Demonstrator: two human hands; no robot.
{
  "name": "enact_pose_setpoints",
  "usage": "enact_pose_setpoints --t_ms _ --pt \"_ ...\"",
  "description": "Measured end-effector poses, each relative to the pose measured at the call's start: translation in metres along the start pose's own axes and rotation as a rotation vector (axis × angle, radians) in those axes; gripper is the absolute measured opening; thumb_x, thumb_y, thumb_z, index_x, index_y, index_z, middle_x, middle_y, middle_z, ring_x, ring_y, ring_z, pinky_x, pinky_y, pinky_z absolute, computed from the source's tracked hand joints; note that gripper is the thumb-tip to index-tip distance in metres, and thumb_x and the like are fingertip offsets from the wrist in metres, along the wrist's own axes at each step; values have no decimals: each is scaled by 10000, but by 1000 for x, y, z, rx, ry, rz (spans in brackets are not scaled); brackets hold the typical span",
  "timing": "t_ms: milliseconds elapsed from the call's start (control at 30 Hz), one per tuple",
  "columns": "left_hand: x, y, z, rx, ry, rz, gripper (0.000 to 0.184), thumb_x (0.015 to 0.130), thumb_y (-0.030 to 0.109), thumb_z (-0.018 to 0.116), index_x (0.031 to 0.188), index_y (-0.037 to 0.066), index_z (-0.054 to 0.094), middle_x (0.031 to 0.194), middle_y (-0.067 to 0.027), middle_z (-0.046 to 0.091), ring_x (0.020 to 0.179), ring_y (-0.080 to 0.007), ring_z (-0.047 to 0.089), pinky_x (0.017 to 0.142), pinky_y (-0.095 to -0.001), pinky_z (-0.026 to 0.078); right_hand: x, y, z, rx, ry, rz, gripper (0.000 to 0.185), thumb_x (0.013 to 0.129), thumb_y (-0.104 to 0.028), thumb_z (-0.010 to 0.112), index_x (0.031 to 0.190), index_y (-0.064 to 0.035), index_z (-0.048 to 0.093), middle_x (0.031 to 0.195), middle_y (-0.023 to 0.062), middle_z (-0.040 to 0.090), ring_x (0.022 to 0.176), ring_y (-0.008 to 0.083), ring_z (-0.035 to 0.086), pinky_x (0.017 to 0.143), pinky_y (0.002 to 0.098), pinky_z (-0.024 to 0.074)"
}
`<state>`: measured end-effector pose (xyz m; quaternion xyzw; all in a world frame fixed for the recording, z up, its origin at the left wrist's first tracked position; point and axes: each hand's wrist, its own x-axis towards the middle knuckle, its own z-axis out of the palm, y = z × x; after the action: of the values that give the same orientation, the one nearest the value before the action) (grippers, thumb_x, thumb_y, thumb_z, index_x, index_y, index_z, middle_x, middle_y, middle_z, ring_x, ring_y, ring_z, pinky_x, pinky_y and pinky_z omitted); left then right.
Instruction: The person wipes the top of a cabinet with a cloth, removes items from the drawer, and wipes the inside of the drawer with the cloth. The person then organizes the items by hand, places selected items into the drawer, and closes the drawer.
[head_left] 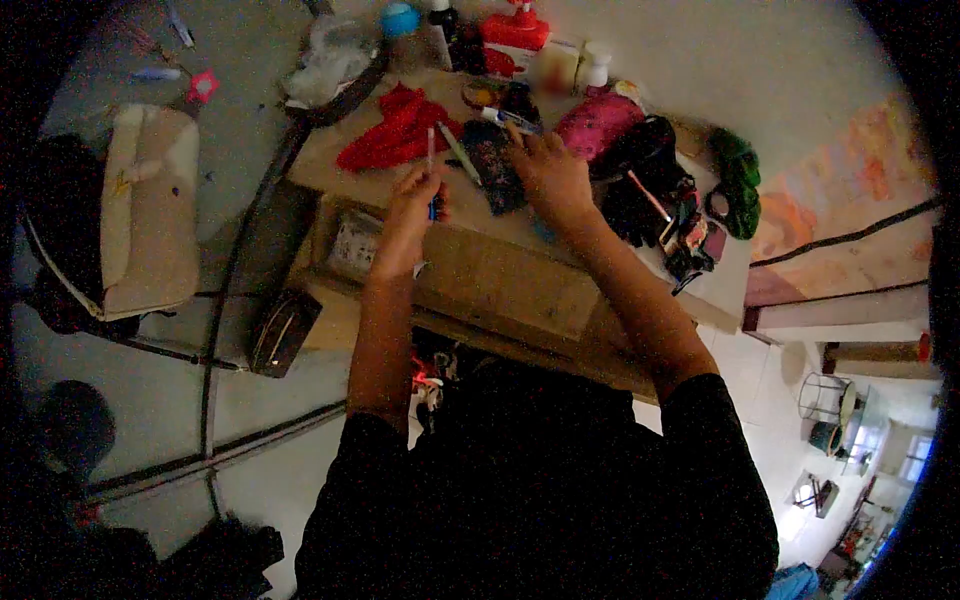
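My left hand (410,215) is closed around a slim pen-like stick (431,148) that points upward, and a bit of blue shows at its fingers. My right hand (552,172) reaches over the cluttered tabletop, fingers stretched out. Its fingertips are at a white and blue tube (497,116); whether they touch it is hard to see. A dark patterned pouch (492,165) lies between my hands, with a pale green pen (459,153) along its left side. Red cloth (402,128) is bunched beyond my left hand.
At the back stand a red pump bottle (515,45) and a blue-capped container (401,22). A pink pouch (598,125), black items and a green cloth (735,180) lie to the right. Below the tabletop, an open drawer (330,250) shows. A cream bag (150,210) hangs left.
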<state>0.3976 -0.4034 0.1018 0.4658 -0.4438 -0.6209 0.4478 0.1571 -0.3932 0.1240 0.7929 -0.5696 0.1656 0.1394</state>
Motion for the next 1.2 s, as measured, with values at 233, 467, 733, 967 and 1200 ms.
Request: enact_pose_setpoints --t_ms 233,467,733,967,1200 --pt "-16 6 -1 -8 18 10 176 1051 235 594 1051 62 625 808 -18 620 645 -136 587 585 -320 485 6 -18 -6 -95 -24 177 281 826 -145 681 1100 -135 741 1184 101 656 1129 335 575 761 442 570" --pt "27 -51 -6 54 -42 4 210 1050 274 621 1059 66 637 776 -7 590 634 -128 568 578 -323 463 60 2 -1 -163 227 68 214 832 -175 679 1020 -147 777 1157 108 683 1191 347 562 1023 621 410" --pt "13 -44 10 -53 -101 -45 284 1040 360 637 1048 76 649 732 16 538 589 -121 521 548 -328 434 79 14 6 -138 -88 161 220 900 -212 646 1081 -194 769 1060 88 749 1210 287 616 1052 683 323" --pt "-1 -37 31 19 -45 23 282 1063 349 600 1084 74 659 769 28 538 663 -108 531 604 -299 439 66 37 -21 105 299 325 256 899 -294 694 1115 -165 745 1034 109 750 1043 323 689 933 602 469" --pt "-25 -10 53 80 -146 81 277 1094 317 546 1097 67 665 767 22 542 667 -100 514 620 -291 428 12 80 -46 265 432 236 198 888 -268 752 1029 -130 749 995 123 730 923 351 699 779 442 556"
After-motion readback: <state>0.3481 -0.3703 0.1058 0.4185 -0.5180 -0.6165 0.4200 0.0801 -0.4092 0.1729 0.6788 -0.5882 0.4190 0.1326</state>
